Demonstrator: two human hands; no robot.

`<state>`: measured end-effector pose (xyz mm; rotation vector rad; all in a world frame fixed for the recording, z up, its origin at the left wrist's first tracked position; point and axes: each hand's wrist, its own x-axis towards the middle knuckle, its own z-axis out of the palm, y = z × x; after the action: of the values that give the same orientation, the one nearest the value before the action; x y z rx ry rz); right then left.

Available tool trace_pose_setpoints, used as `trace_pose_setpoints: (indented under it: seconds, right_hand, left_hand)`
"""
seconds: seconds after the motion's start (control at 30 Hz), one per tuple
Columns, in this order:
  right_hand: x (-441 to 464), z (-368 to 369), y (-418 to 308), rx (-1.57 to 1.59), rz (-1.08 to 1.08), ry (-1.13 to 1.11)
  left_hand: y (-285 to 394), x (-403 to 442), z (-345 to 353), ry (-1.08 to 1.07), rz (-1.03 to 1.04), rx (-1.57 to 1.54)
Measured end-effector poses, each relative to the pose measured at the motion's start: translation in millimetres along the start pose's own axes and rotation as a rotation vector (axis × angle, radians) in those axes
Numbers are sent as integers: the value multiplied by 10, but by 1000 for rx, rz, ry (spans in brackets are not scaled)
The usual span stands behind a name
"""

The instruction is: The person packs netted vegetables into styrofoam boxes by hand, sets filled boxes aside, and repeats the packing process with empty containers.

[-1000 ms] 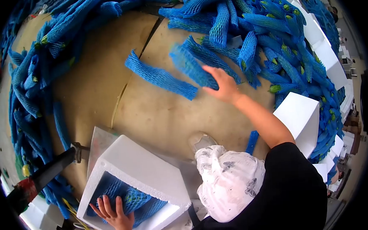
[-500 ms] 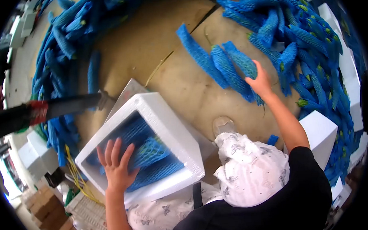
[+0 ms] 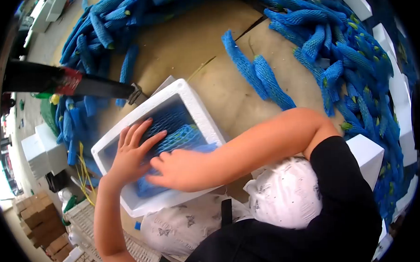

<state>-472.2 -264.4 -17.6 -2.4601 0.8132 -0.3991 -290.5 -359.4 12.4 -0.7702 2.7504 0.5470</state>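
Observation:
A white foam box point(image 3: 199, 105) stands tilted before me, with long green vegetables in blue net sleeves point(image 3: 181, 136) lying inside. My left hand point(image 3: 135, 150) is over the box's left part, fingers spread, with nothing visible in its grasp. Reaching across from the right, my right hand point(image 3: 183, 169) is low over the box opening. It seems closed on a net-sleeved vegetable, whose pale blue netting shows blurred beside the hand; the palm side is hidden. Two more sleeved vegetables, one at the left point(image 3: 244, 64) and one at the right point(image 3: 271, 84), lie side by side on the tan surface.
Heaps of blue-sleeved vegetables point(image 3: 357, 59) curve along the right and the upper left point(image 3: 104, 23). A dark metal bar point(image 3: 100, 86) juts in from the left, close to the box. Another white foam box point(image 3: 366, 154) stands at my right; brown cartons point(image 3: 40, 218) are stacked lower left.
My right hand has moved left from the tan surface to the box, and the sleeved vegetable it held there is gone from that spot. My left hand remains over the box, which appears slightly turned.

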Motion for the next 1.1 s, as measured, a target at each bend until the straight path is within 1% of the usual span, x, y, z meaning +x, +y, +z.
trace_pose_setpoints:
  seconds: [0.07,0.13,0.17,0.2,0.23,0.27,0.3,0.33,0.37,0.4,0.43,0.47,0.5,0.53,0.57,0.6,0.63,0.7,0.73,0.77,0.8,0.83,0.87,0.9,0.93,0.97,1.0,1.03,1.07,1.1]
  right_hand:
    - [135,268,-14,-167,-150,245]
    - [116,509,28,-117,-172,422]
    - [45,495,84,14,-189,403]
    - [-143,229,100,173,-168,300]
    - [-319,81,235,145,-219,566]
    - [-491,-104,503,134,-269,639]
    - [-792,-173,803,81,-97,676]
    - [-1084,-184,1090,54,180,844]
    - [-1296,-75,1496,-85,444,946]
    - [-1516,153,1844,-174,748,853]
    - [-1688,411,2138,-177,1087,512]
    - [-1774,547,2331,-72,1233,231]
    - [-1825,789,2428,-367,1156,244]
    - [-1823,973,2516,-542,1100,335]
    - [-1794,965,2515,-482,1125,293]
    - [-1780,866,2475,-240,1129,374]
    - [-1753,760,2430,51,1124,589]
    - [-1531,209,1948,85,745,958]
    - [-1367,-92,1615,-39,580,1052]
    - [-1198,-390,1270,-102,404,1043]
    - [-1067,-561,944,-10,208,988]
    - [-876,-714,680,54,-57,837]
    - [-685,-866,415,159,-301,639]
    - [-501,-847,179,297,-359,384]
    - [-400,-717,19,394,-267,77]
    - [-256,-513,-59,390,-215,-122]
    - [-181,-39,26,135,-270,-120]
    - [-140,110,50,-5,-264,-99]
    - [-55,71,17,-146,-255,-73]
    - [-13,6,-24,-151,-258,-60]
  left_hand:
    - [28,4,-61,8,-25,-130]
    - [54,-53,5,22,-39,-224]
    - [72,-131,77,64,-49,-241]
    - [88,-232,165,120,-112,-275]
    - [213,-327,162,138,-117,-300]
    - [367,-402,173,158,-127,-331]
    - [416,-454,278,24,-64,-110]
    - [288,-497,590,85,4,-72]
    - [305,-436,625,120,6,-23]
    - [286,-339,589,151,0,39]
    - [302,-277,520,120,-6,48]
    - [317,-270,491,100,-18,35]
    - [329,-284,506,118,-6,51]
    - [344,-306,531,125,-8,54]
    - [354,-309,531,116,-24,53]
    - [350,-308,528,111,-29,45]
    - [334,-330,512,124,-56,49]
    - [302,-340,497,61,-23,-20]
    - [314,-336,461,56,-39,-76]
    - [332,-331,400,38,-35,-127]
    - [320,-325,312,22,-24,-169]
    - [269,-333,226,3,14,-250]
    - [182,-380,104,-50,14,-376]
    - [-193,-643,430,80,-51,-714]
    - [-39,-688,-169,145,-172,-1033]
    - [-130,-884,-308,413,-268,-1012]
    - [-226,-1073,-354,713,-297,-1038]
    - [-266,-1257,-400,885,-362,-904]
    - [-288,-1394,-428,904,-468,-684]
    - [-282,-1506,-400,933,-483,-704]
